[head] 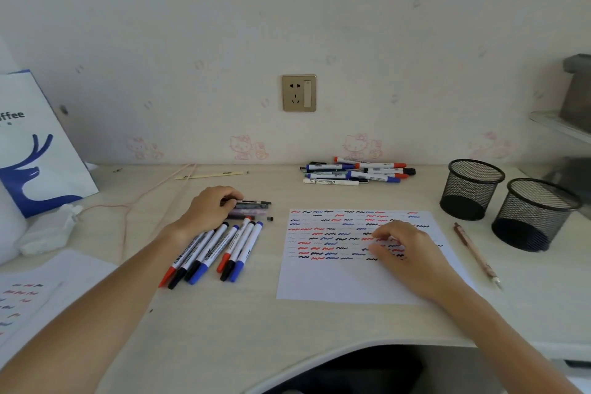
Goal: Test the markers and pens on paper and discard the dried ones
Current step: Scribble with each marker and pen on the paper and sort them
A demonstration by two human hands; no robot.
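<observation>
Both hands are laid on the desk (319, 323), well apart. A dark pen (252, 202) is pinched under the curled fingers of the left hand (209, 209), left of the test paper (348, 281); a few more dark pens are stacked just beneath it, their number hard to make out. The right hand (404, 248) is rested on the paper with fingers loosely bent and nothing gripped, so part of the red, blue and black squiggles is hidden. Seven capped markers (217, 253) are fanned left of the paper, partly covered by the left wrist: two red, two black and three blue caps are counted. A second pile of markers (355, 171) is heaped beyond the paper against the wall; it is probably about ten, though overlap prevents a sure count. Two black mesh cups (471, 189) are stood right of the paper, with one brown pencil (476, 254) laid between. Another scribbled sheet (28, 294) is cut off at the far left.
</observation>
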